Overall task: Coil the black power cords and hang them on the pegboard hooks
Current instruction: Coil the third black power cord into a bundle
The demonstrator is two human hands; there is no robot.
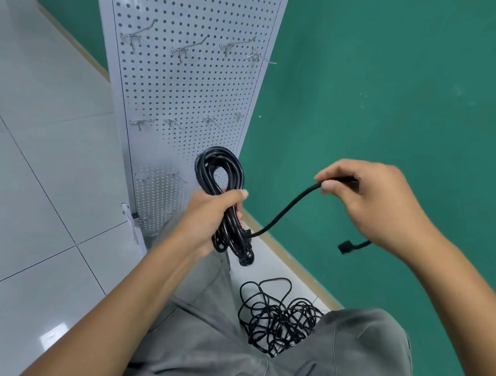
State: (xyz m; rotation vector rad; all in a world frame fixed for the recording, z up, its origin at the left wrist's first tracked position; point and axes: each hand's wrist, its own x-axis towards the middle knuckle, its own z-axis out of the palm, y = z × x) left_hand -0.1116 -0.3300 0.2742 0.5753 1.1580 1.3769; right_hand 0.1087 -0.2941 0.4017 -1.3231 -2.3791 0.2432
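Floor (23, 158): pale glossy tiles with dark joints, far left and foreground.

Pegboard (183, 91): white perforated panel, upright against the green wall (410, 98). Metal hooks (183, 50) in three rows; all bare.

Left hand (208, 217): grip clamped around the waist of a coiled cord (220, 171), fingers and thumb curled round the bundled strands. One loop of the coil stands above the fist, in front of the pegboard's lower part; a shorter bunch hangs below the fist.

Free end of cord (288, 205): single black strand running from the bottom of the coil up and rightward to the right hand.

Tangled cord (280, 315): loose black heap on the floor between the person's knees, grey trousers (218, 357) on either side.

Right hand (374, 201): grip pinched on the free end, thumb and forefinger together on the strand. A black plug (346, 246) hangs below the wrist.
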